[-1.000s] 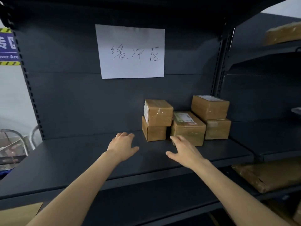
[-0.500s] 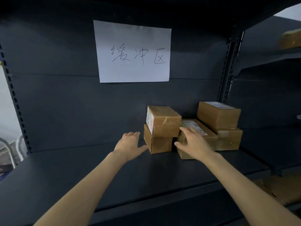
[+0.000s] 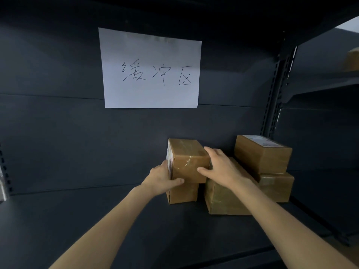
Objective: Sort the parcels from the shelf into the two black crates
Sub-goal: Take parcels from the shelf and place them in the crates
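Observation:
Several brown cardboard parcels stand on a dark shelf (image 3: 97, 220). The top left parcel (image 3: 188, 158) sits on a smaller parcel (image 3: 183, 193). My left hand (image 3: 162, 176) grips its left side, thumb across the front lower edge. My right hand (image 3: 220, 167) grips its right side, thumb on the front face. Under my right wrist lies a flat parcel (image 3: 223, 199). To the right, a labelled parcel (image 3: 262, 154) is stacked on another parcel (image 3: 275, 186). No black crate is in view.
A white paper sign (image 3: 150, 70) with handwritten characters hangs on the shelf's back panel. A perforated upright (image 3: 274, 98) divides this bay from the neighbouring shelves on the right, where a brown parcel (image 3: 351, 59) shows on an upper shelf.
Both hands reached forward from the shelf surface and closed on the sides of the top left parcel. The camera moved closer to the shelf.

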The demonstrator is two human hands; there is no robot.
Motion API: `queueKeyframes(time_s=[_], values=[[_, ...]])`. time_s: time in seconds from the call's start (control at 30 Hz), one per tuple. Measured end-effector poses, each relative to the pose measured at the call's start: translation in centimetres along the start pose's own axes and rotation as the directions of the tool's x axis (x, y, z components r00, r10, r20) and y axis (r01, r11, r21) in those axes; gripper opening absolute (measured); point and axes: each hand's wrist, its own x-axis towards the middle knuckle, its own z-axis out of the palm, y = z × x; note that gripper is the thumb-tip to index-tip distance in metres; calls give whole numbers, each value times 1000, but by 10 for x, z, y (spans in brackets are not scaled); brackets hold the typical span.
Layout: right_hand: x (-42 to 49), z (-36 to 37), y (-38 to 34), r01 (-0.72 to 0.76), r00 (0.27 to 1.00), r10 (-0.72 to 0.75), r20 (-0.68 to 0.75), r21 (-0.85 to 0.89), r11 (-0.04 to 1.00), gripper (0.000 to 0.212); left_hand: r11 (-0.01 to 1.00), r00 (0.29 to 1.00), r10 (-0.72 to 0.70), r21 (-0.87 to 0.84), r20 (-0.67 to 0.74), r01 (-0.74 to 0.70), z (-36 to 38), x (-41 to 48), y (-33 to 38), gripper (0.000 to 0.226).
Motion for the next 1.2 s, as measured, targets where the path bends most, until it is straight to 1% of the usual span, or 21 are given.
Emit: queueKeyframes(time_s=[0.1, 0.17, 0.23, 0.3, 0.4, 0.47, 0.53, 0.6, 0.67, 0.77, 0.83, 0.9, 1.0, 1.1, 1.2], values=[[11, 3, 2, 22, 999, -24, 47, 41, 999, 78, 997, 1000, -9, -83, 21, 10, 8, 11, -3, 67], [14, 6, 1, 38, 997, -42, 71, 59, 998, 76, 991, 1000, -15, -135, 24, 18, 13, 14, -4, 66], [14, 10, 0, 48, 996, -56, 65, 110, 993, 76, 982, 1000, -7, -189, 10, 9, 17, 16, -3, 64], [13, 13, 0, 45, 998, -52, 39, 150, 988, 75, 969, 1000, 0, -246, -8, -2, 17, 16, -3, 66], [7, 14, -3, 48, 999, -43, -26, 205, 978, 74, 946, 999, 21, -322, -35, -31, 16, 12, -7, 83], [0, 14, -7, 63, 996, -46, -74, 252, 966, 75, 932, 996, 30, -357, -89, -60, 14, 5, -9, 90], [-7, 16, -14, 83, 992, -50, -113, 312, 946, 77, 919, 984, 51, -377, -171, -114, 10, -5, -12, 90], [-14, 21, -24, 95, 991, -51, -126, 372, 924, 76, 922, 961, 77, -349, -267, -170, 3, -19, -17, 88], [-20, 29, -36, 111, 990, -62, -129, 421, 900, 74, 938, 924, 95, -277, -371, -208, -5, -34, -26, 87], [-24, 47, -57, 155, 985, -99, -144, 452, 879, 67, 967, 871, 83, -172, -485, -187, -20, -60, -39, 82], [-27, 60, -73, 168, 985, -128, -117, 460, 872, 60, 981, 842, 95, -95, -532, -171, -29, -76, -47, 75], [-30, 75, -90, 166, 986, -157, -60, 498, 851, 53, 990, 832, 99, -33, -546, -139, -37, -90, -54, 67], [-38, 97, -110, 136, 982, -187, 39, 547, 826, 47, 998, 847, 55, 9, -529, -59, -41, -107, -66, 58], [-45, 115, -122, 104, 969, -217, 120, 596, 796, 48, 999, 872, -16, 25, -489, 33, -40, -119, -78, 56], [-48, 128, -128, 79, 957, -230, 178, 601, 795, 42, 995, 887, -76, 19, -456, 95, -39, -124, -86, 55]])
